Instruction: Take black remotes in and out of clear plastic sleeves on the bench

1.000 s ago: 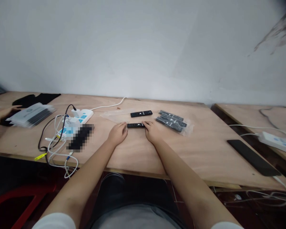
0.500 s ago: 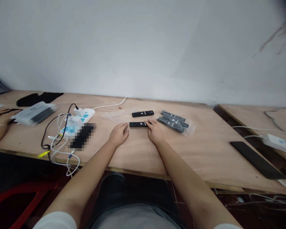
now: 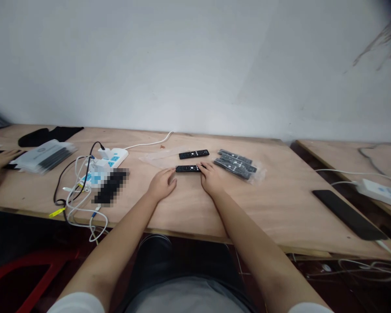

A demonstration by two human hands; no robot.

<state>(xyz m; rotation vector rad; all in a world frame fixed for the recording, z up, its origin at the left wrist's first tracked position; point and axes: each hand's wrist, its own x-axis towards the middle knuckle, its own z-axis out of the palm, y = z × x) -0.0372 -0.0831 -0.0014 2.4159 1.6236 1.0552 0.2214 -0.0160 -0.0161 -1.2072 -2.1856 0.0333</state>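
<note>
A black remote control lies flat on the wooden table between my hands, its buttons facing up. My right hand is on its right end, fingers over the edge and covering that part. At the other end, the fingertips of my left hand are at the remote's left edge; its thumb is apart from the fingers and the palm is low to the table. Just behind lies a second black remote control, touched by neither hand. Several remotes in clear plastic wrapping lie overlapped to the right of my right hand.
A clear plastic sleeve lies behind my left hand. Left of it are a white power strip with tangled cables and a pixelated dark object. Another person's hand is beside a stack of sleeved items. A black phone lies right.
The view has shifted slightly. My hands and the remotes keep nearly the same places; my left fingertips look a little closer to the front remote's end.
</note>
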